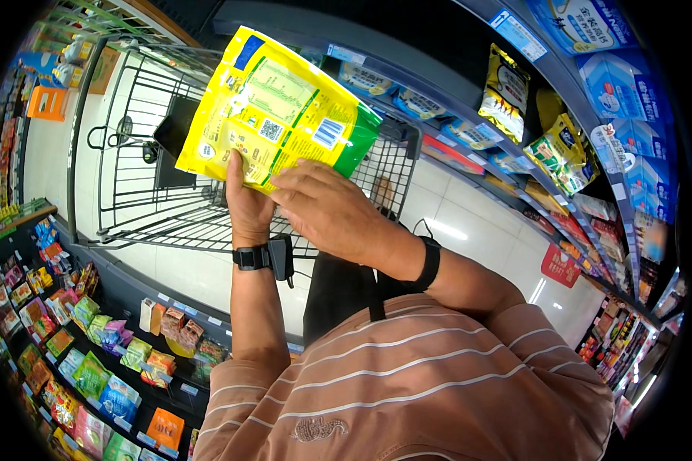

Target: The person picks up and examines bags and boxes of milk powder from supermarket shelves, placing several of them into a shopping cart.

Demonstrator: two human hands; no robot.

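Note:
A yellow and green plastic pouch (254,98) is held up before me, its back panel covered in print and codes facing me. My left hand (248,199) grips its lower edge, thumb on the front and the other fingers mostly hidden behind. Across the lower right edge lies my right hand (337,210), bent fingers on the printed face and the thumb out of sight. Below and beyond the pouch is a wire shopping cart (144,230), with a dark flat object (179,127) partly covered by the pouch's left side.
Shelves of boxed and bagged goods, including a yellow and white bag (504,92), line the right. At the lower left, a shelf (144,305) holds several snack packets. Glossy floor tiles (467,201) show beside the cart. Black straps (251,257) circle both wrists.

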